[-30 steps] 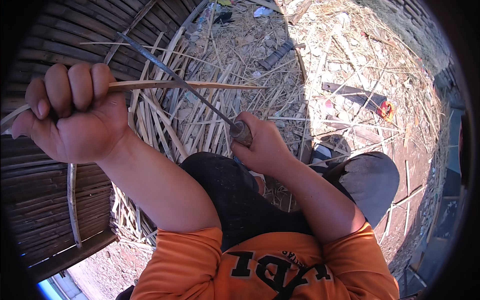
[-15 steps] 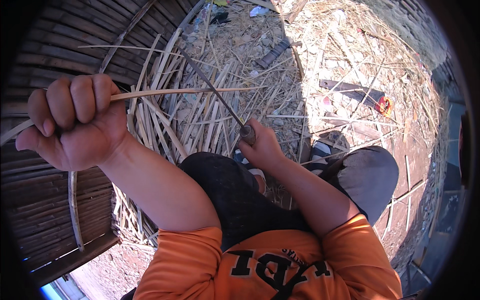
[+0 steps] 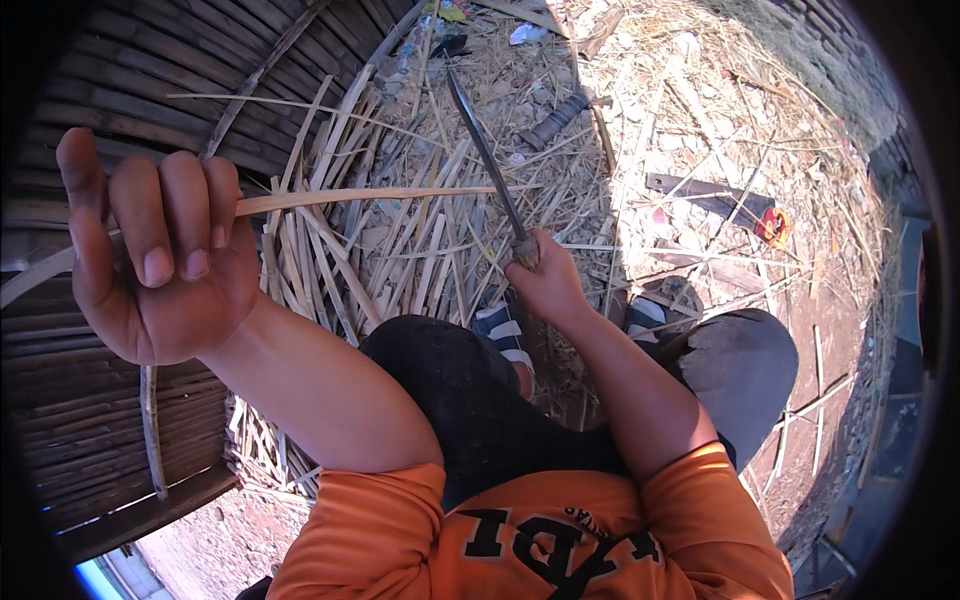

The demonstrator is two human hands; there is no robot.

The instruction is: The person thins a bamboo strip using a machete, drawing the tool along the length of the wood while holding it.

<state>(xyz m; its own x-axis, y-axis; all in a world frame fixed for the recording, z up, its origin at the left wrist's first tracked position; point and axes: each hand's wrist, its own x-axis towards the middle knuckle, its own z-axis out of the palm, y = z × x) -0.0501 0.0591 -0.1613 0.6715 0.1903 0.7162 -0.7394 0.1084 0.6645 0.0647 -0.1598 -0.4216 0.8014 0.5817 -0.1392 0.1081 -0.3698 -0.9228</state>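
My left hand (image 3: 165, 250), raised at the left, has its fingers curled around a long pale bamboo strip (image 3: 350, 195), with the index finger lifted. One part of the strip runs right across the picture's middle; its other end passes behind the hand to the left edge. In my right hand (image 3: 548, 280), near the middle, is the handle of a long-bladed knife (image 3: 487, 150). The dark blade points up and slightly left, crossing the strip's thin far end; whether they touch I cannot tell.
Split bamboo strips (image 3: 330, 260) lie piled beside a bamboo slat wall (image 3: 130, 100) at the left. A hand saw (image 3: 705, 195) with an orange handle lies at the right on scattered shavings. Nearer the middle lies a dark cylindrical object (image 3: 556, 118). My sandalled feet (image 3: 503, 332) are below.
My right hand and the knife have moved right along the strip, and the blade has turned more upright. My left hand's fingers have loosened, the index finger lifting.
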